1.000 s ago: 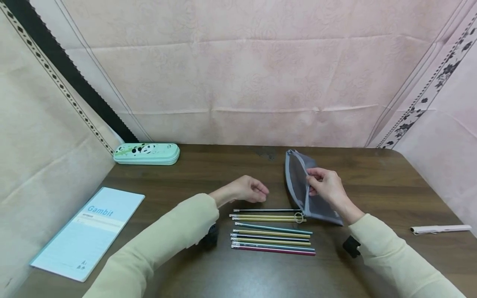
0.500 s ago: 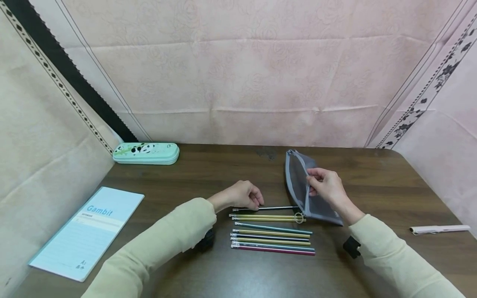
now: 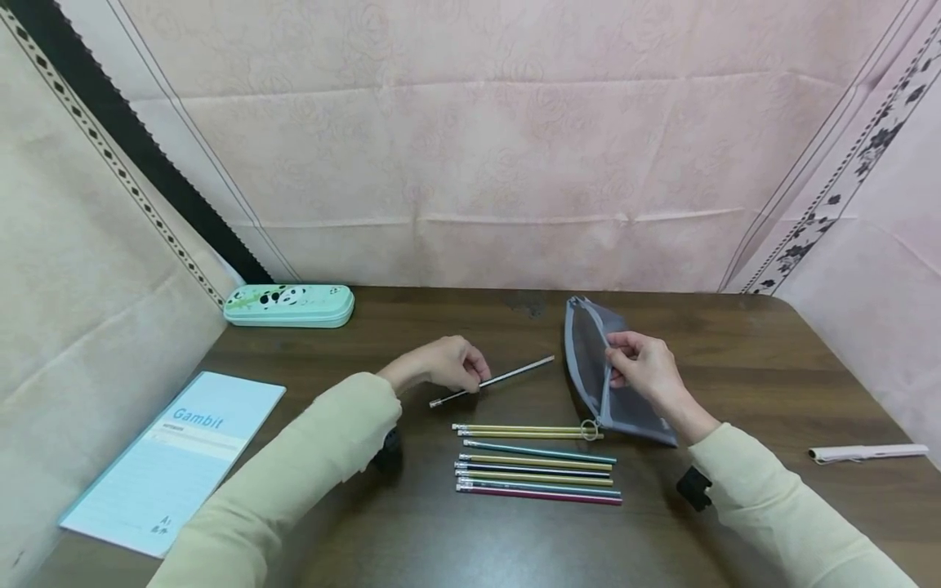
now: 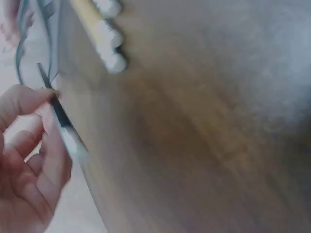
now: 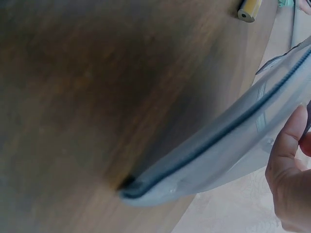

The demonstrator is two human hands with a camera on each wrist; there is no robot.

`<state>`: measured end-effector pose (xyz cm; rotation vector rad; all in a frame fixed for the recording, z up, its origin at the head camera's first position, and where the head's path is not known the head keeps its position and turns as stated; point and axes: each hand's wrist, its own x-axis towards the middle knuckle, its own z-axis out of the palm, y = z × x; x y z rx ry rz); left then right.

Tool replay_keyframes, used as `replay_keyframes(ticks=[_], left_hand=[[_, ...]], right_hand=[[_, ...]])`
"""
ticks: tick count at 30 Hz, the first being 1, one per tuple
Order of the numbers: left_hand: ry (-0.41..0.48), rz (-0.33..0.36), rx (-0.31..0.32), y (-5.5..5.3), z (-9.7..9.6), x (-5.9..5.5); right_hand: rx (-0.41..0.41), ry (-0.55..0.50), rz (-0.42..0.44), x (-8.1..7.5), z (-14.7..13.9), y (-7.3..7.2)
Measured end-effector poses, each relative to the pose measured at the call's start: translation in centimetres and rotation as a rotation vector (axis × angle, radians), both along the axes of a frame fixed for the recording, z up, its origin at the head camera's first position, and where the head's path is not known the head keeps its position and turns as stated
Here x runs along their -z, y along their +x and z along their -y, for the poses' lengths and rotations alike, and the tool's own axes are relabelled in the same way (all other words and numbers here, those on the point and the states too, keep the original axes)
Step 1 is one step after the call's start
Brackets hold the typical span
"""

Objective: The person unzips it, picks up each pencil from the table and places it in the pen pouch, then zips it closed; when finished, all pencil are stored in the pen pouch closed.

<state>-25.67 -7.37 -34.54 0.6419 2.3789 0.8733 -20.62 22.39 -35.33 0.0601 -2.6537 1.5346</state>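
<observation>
Between thumb and fingers my left hand (image 3: 450, 364) pinches a dark pencil (image 3: 518, 371). It is tilted, its eraser end toward the lower left and its other end pointing at the pouch. In the left wrist view the pencil (image 4: 59, 114) is blurred. My right hand (image 3: 647, 369) pinches the near edge of a grey zippered pouch (image 3: 586, 347), whose mouth gapes toward the left. A ring hangs from the pouch's near corner. Below lie several pencils (image 3: 537, 469) in a row, yellow, blue-green, dark and dark red, eraser ends to the left.
A mint pencil case (image 3: 309, 307) with a panda print stands at the back left. The light-blue notebook (image 3: 176, 461) lies at the left. At the right is a white pen (image 3: 867, 452). Cloth (image 3: 456, 163) hangs behind the wooden table (image 3: 515, 547).
My left hand has taken the dark pencil from the top of the row and lifted it up and to the left, turning its far end upward. The right hand and pouch stay put.
</observation>
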Motion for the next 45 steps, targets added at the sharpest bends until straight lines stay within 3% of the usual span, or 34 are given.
replay_keyframes(ticks=[3, 7, 10, 12, 19, 24, 30, 38, 42, 45], left_hand=[[0.169, 0.192, -0.069, -0.4, -0.5, 0.1], [0.353, 0.435, -0.161, -0.4, -3.0, 0.6], [0.462, 0.564, -0.227, -0.3, -5.3, 0.9], [0.525, 0.606, -0.28, -0.2, -6.8, 1.0], [0.618, 0.591, -0.432, 0.1, -10.9, 1.7], [0.623, 0.528, -0.472, 0.5, -12.7, 1.7], [0.655, 0.537, -0.484, 0.8, -13.1, 1.6], [0.662, 0.59, -0.368, 0.9, -11.5, 1.3], [0.599, 0.527, -0.263, 0.8, -9.5, 1.2], [0.484, 0.445, -0.164, 0.7, -7.6, 1.4]], right_hand=[[-0.006, -0.008, 0.001, 0.1, 0.0, 0.0], [-0.013, -0.019, 0.004, 0.2, 0.3, 0.0], [-0.014, -0.025, 0.008, 0.3, 0.5, 0.0], [-0.012, -0.035, 0.015, 0.3, 0.7, 0.0], [-0.02, -0.041, 0.031, 0.4, 1.1, 0.0], [-0.039, -0.014, 0.032, 0.1, 1.3, 0.1], [-0.046, 0.001, 0.035, -0.2, 1.3, 0.1], [-0.028, 0.0, 0.022, -0.2, 0.9, 0.2], [-0.022, -0.011, 0.019, -0.2, 0.8, 0.2], [-0.02, -0.017, 0.016, -0.2, 0.6, 0.2]])
